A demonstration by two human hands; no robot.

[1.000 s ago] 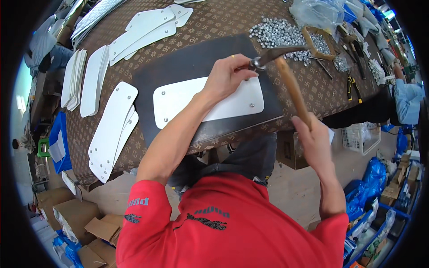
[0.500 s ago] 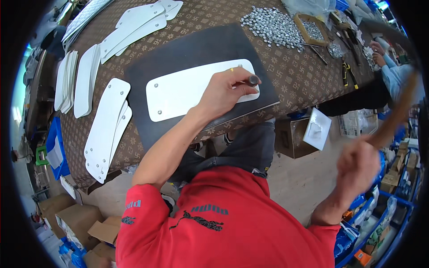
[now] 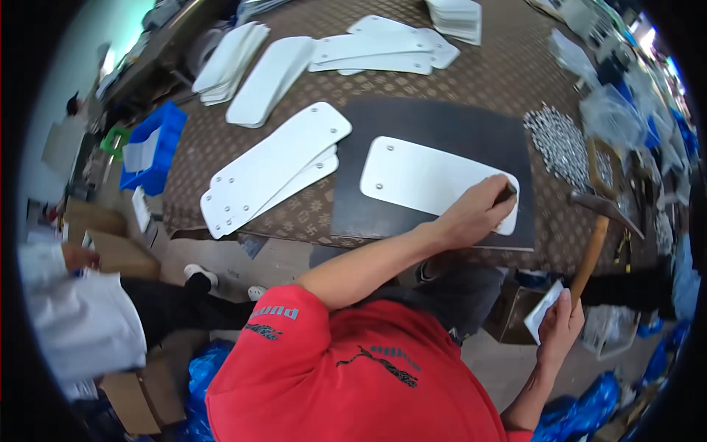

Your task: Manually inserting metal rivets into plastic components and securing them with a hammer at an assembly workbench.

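Note:
A white round-cornered panel [image 3: 427, 173] lies on a dark mat [image 3: 442, 114] at the table's near edge. Small round metal fittings [image 3: 379, 186] sit in its left corners. My left hand [image 3: 479, 210] rests on the panel's right end, fingers closed round a short dark punch [image 3: 507, 193], whose lower end is hidden. In my right hand [image 3: 563, 324] is a hammer [image 3: 591, 258], gripped by its wooden handle. The hammer's metal head is right of the punch, apart from it. Left of the mat lie overlapping white panels [image 3: 276, 158] with similar fittings.
Stacks of white panels [image 3: 269, 77] spread across the far table [image 3: 508, 66]. A heap of small metal fittings [image 3: 556, 144] lies right of the mat beside a small box [image 3: 600, 168]. At left are a blue bin [image 3: 166, 121] and a person in white [image 3: 85, 324]. Cardboard boxes [image 3: 121, 254] stand below.
The view has swung left, so the table appears shifted right and a person in white shows. My right hand and hammer, blurred and raised before, are now sharper with the head nearer the panel.

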